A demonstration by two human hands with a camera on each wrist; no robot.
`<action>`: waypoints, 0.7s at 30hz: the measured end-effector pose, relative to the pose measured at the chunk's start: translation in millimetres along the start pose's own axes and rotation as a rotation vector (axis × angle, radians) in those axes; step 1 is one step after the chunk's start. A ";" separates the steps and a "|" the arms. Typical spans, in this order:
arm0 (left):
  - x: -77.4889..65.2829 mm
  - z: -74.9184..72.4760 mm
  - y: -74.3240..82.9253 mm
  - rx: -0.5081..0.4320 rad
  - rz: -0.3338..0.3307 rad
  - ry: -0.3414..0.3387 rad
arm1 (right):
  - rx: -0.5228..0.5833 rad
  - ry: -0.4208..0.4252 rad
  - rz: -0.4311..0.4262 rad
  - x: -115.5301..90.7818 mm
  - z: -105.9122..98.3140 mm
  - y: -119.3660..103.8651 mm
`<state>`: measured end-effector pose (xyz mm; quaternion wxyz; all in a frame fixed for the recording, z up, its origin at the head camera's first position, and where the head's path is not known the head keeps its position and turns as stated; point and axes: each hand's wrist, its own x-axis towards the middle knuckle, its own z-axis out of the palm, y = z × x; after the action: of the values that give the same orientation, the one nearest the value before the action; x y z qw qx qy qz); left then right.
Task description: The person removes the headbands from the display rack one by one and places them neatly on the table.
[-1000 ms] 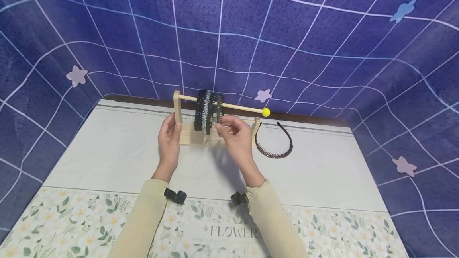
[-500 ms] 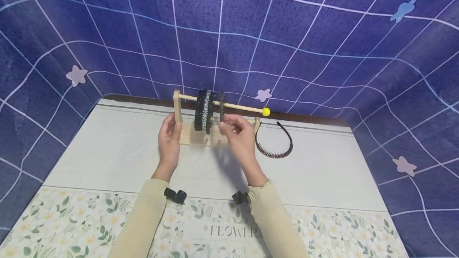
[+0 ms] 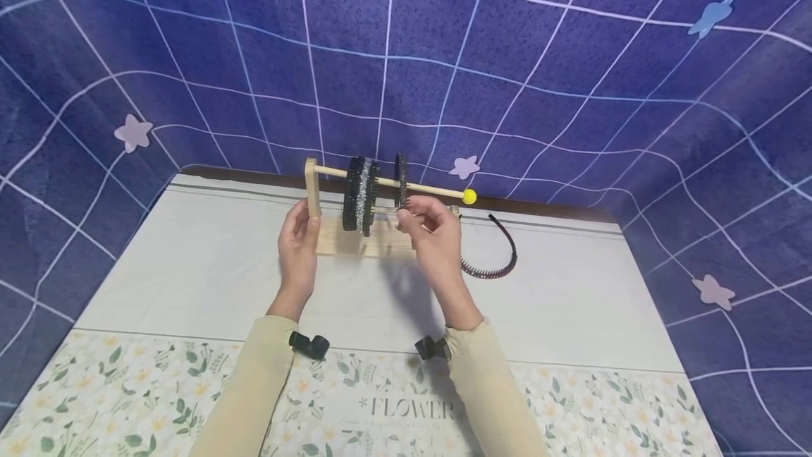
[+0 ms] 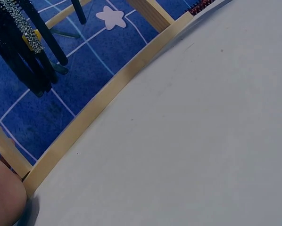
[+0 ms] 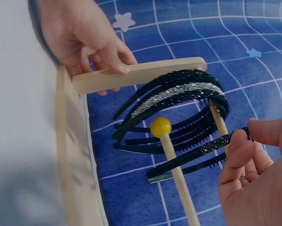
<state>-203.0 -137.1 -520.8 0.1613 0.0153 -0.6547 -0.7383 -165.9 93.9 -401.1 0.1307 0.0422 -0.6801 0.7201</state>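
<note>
From where I sit I see 1 wooden stand (image 3: 333, 244) on the table (image 3: 209, 266). Its upper rod (image 3: 438, 191) runs out from the left upright (image 3: 311, 185) to a yellow ball (image 3: 469, 197); a lower rod (image 5: 185, 202), with a yellow ball (image 5: 161, 127) of its own, brings my count to 2 rods and 2 balls. On the upper rod hangs a cluster (image 3: 361, 196) of at least 3 bands, black with 1 silver among them; they overlap too closely for me to give an exact number.

To the right of these, apart from the cluster, is 1 glittery black band (image 3: 400, 178), its loop around the upper rod; whether it touches the rod I cannot tell. I have the right hand (image 3: 438, 238) pinching it between thumb and fingertip, the other fingers bent. The left hand (image 3: 297, 249) grips the left upright, thumb on 1 side, fingers on the other.

1 dark red band (image 3: 491, 274), toothed, lies on the table right of the stand, partly hidden by the right hand. On the blue wall (image 3: 254, 111) I count 4 stars (image 3: 465, 167): 3 pinkish, 1 blue.
</note>
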 end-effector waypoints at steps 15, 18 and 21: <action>0.9 -1.2 0.1 0.017 0.003 -0.016 | 0.041 0.057 0.041 3.8 -12.1 -14.2; 0.5 -1.2 0.2 0.029 0.003 -0.022 | 0.050 0.064 0.039 3.6 -14.3 -17.2; -0.4 -2.0 0.5 0.034 -0.002 -0.022 | 0.058 0.061 0.039 3.2 -16.2 -19.3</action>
<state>-202.1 -139.0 -520.7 0.1531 0.0110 -0.6690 -0.7273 -162.4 111.1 -382.7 0.1362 0.0109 -0.6552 0.7430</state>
